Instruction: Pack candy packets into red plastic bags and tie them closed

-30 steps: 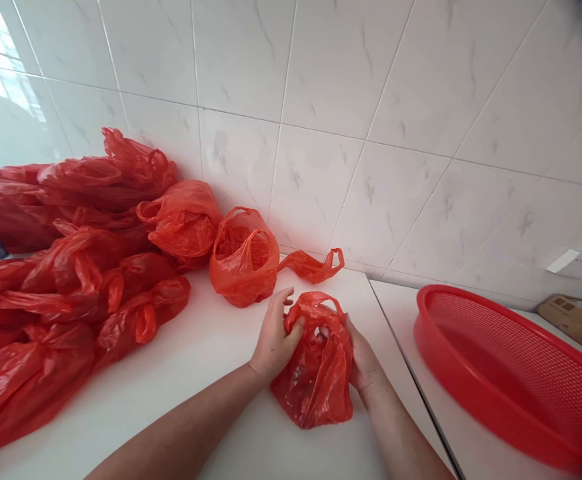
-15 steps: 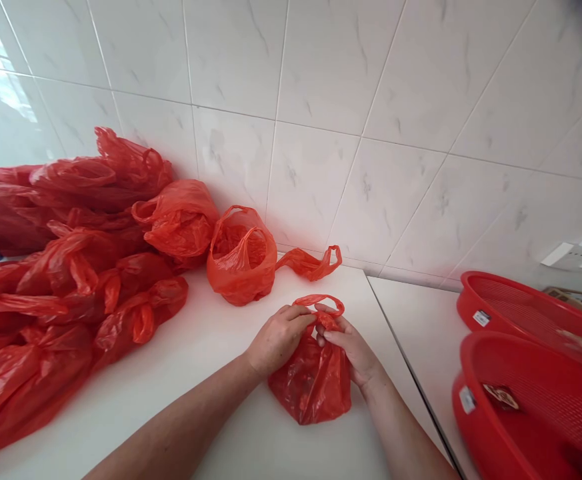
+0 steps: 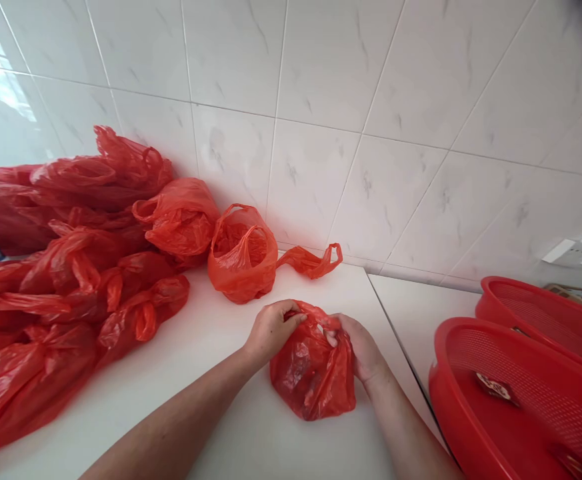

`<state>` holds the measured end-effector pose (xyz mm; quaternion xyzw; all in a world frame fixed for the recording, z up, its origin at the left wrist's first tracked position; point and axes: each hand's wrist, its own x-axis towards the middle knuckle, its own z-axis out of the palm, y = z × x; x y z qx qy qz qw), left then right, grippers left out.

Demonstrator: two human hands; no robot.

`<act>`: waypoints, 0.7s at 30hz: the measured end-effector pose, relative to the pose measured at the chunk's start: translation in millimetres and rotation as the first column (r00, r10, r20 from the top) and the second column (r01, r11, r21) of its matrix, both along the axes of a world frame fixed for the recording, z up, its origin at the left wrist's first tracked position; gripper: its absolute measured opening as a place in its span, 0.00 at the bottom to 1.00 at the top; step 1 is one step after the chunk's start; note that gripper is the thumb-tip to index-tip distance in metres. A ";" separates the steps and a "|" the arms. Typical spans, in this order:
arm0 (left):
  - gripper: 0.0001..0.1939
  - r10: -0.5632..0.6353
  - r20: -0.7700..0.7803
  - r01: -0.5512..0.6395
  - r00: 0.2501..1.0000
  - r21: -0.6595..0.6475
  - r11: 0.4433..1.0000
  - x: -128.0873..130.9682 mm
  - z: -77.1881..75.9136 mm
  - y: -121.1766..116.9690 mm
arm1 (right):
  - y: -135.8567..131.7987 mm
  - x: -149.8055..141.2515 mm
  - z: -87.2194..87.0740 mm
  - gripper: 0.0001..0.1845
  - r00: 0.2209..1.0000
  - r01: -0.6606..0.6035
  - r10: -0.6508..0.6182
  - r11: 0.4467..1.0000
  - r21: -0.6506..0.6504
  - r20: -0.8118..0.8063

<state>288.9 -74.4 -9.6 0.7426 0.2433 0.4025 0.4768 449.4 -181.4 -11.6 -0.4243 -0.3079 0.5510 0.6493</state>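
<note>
A small red plastic bag (image 3: 311,371) lies on the white counter (image 3: 211,347) in front of me. My left hand (image 3: 269,328) pinches the bag's top on its left side, fingers closed. On the right side my right hand (image 3: 358,343) grips the bag's top too, fingers curled into the plastic. What the bag holds is hidden.
Several red plastic bags (image 3: 71,267) are heaped at the left against the tiled wall (image 3: 321,100). One open bag (image 3: 241,253) stands just behind my hands. Two red mesh baskets (image 3: 515,393) sit at the right. A wall socket (image 3: 573,252) is at the far right.
My hands have pulled the bag's handles down and apart, so the loop that stood up is gone. The near red basket has slid left, closer to me.
</note>
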 end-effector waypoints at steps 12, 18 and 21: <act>0.06 0.066 -0.056 -0.057 0.996 0.158 0.986 -0.6 5.6 -13.1 | 10.6 -10.4 -9.0 0.10 0.679 0.397 -0.299 0.918 0.008 0.671; 0.06 0.015 -0.199 0.046 0.980 0.297 0.954 -0.1 2.1 -18.3 | 11.8 -7.1 -15.1 0.07 0.665 0.395 -0.295 0.919 0.012 0.686; 0.09 0.005 -0.244 0.097 0.970 0.405 0.909 -0.5 1.3 -17.3 | 11.9 -4.6 -13.9 0.13 0.795 0.335 -0.281 0.942 -0.002 0.537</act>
